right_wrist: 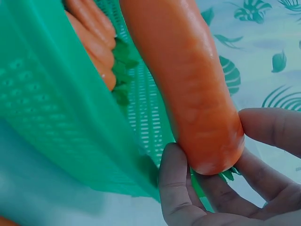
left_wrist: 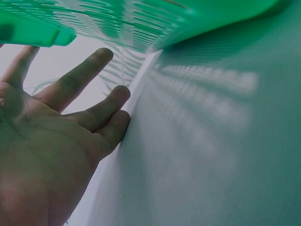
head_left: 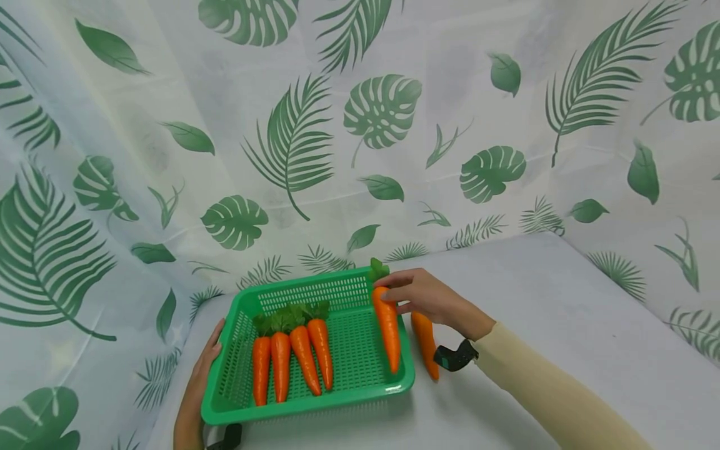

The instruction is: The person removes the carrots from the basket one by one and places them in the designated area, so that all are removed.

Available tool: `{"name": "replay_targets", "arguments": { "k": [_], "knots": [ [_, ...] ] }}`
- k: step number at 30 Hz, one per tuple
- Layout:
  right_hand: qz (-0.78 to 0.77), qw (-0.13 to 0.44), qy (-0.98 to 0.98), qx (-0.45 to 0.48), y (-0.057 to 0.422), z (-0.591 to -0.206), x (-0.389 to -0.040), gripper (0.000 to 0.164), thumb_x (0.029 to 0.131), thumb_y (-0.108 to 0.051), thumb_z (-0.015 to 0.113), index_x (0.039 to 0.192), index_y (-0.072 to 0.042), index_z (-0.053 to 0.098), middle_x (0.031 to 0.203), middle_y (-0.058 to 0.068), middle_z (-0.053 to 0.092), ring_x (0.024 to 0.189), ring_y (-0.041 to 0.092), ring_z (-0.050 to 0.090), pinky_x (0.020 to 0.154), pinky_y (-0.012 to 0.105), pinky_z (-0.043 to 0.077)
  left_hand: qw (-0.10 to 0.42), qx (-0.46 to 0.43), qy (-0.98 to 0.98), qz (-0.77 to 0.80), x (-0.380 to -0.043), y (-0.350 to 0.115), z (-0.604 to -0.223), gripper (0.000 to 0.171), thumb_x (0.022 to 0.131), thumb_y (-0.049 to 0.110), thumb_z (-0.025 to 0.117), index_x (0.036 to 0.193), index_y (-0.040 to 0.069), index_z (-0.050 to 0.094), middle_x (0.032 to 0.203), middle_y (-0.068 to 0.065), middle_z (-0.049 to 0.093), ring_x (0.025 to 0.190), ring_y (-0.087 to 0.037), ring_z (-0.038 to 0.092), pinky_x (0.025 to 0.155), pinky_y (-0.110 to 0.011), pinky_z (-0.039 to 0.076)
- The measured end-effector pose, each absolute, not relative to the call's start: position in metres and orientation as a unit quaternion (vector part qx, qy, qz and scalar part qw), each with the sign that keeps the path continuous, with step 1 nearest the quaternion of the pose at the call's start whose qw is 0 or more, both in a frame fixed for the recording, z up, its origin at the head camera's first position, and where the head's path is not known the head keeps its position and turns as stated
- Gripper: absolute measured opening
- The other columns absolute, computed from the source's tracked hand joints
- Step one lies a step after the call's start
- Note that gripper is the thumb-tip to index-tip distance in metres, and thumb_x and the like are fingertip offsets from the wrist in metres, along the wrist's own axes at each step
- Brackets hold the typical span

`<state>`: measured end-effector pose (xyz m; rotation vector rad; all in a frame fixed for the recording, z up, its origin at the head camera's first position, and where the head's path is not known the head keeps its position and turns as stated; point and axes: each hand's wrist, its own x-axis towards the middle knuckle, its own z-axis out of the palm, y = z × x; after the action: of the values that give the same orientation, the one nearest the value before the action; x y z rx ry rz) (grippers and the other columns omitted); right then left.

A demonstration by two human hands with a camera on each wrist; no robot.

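Note:
A green plastic basket has several orange carrots with leafy green tops lying side by side in its left half. At the basket's right end, my right hand pinches another carrot near its leafy end, its tip pointing toward me. The right wrist view shows thumb and fingertips around the thick end of that held carrot. My left hand lies along the basket's left side. Its fingers are extended in the left wrist view, with the palm facing the camera beside the basket wall.
One more carrot lies on the white tabletop just outside the basket's right wall, partly hidden by my right hand and wristband. A white curtain printed with green leaves stands behind the table and at both sides.

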<state>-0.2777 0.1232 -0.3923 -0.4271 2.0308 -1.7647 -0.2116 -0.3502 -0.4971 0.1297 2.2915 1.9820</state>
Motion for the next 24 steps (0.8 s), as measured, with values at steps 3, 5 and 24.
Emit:
{"name": "replay_targets", "arguments": {
  "k": [3, 5, 24],
  "knots": [
    [-0.64, 0.208, 0.724, -0.151, 0.127, -0.393, -0.277, 0.045, 0.104, -0.011, 0.069, 0.142, 0.013, 0.061, 0.135, 0.021, 0.067, 0.109, 0.028, 0.069, 0.096, 0.047, 0.059, 0.055, 0.048, 0.752, 0.655, -0.212, -0.351, -0.497, 0.07, 0.12, 0.043, 0.022, 0.171, 0.012, -0.013, 0.176, -0.025, -0.007, 0.121, 0.023, 0.04, 0.099, -0.009, 0.038],
    [-0.646, 0.212, 0.718, -0.15, 0.129, -0.395, -0.277, 0.045, 0.104, -0.01, 0.068, 0.142, 0.014, 0.061, 0.135, 0.022, 0.067, 0.109, 0.028, 0.068, 0.096, 0.046, 0.059, 0.057, 0.049, 0.749, 0.658, -0.212, -0.351, -0.497, 0.07, 0.12, 0.044, 0.022, 0.171, 0.013, -0.014, 0.176, -0.024, -0.008, 0.122, 0.023, 0.041, 0.1, -0.009, 0.039],
    [-0.658, 0.208, 0.712, -0.133, 0.156, -0.405, -0.271, 0.044, 0.105, -0.013, 0.067, 0.143, 0.01, 0.062, 0.135, 0.018, 0.066, 0.114, 0.028, 0.066, 0.101, 0.043, 0.056, 0.054, 0.064, 0.753, 0.653, -0.211, -0.351, -0.499, 0.07, 0.12, 0.041, 0.023, 0.171, 0.012, -0.015, 0.176, -0.022, -0.012, 0.151, 0.002, 0.026, 0.103, -0.01, 0.034]
  ]
}}
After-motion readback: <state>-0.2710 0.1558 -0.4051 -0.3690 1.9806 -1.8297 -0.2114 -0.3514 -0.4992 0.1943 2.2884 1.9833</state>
